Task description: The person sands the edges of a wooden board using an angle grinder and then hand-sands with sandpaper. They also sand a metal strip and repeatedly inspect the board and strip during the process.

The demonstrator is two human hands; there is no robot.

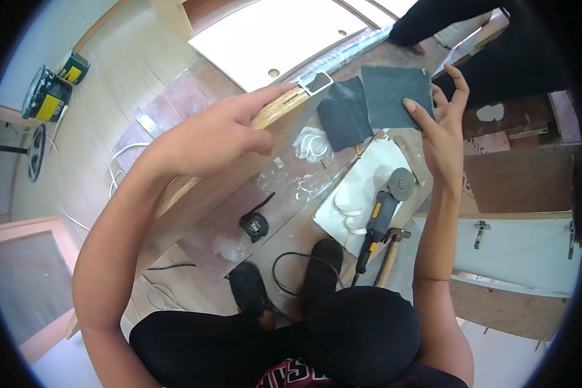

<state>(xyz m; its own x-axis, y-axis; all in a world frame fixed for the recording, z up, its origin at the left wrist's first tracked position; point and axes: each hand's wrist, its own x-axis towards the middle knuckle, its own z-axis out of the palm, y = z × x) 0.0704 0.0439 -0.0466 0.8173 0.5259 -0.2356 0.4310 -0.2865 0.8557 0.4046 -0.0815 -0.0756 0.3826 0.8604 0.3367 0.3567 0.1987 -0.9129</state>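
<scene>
My left hand grips the upper edge of a wooden board standing on edge, thumb on the near face. A hollow rectangular metal profile shows its end at the board's far corner. Between the thumb and fingers of my right hand is a dark green-grey sheet of sandpaper, raised over the floor. A second dark abrasive sheet lies beside it, partly overlapped in view. Below my right hand, an angle grinder with a grey disc rests on a white board.
A claw hammer and a tape measure lie near my feet. Cords run over the floor. Paint buckets stand at left, white panels lie at the top. Another person's dark-clothed leg is at upper right.
</scene>
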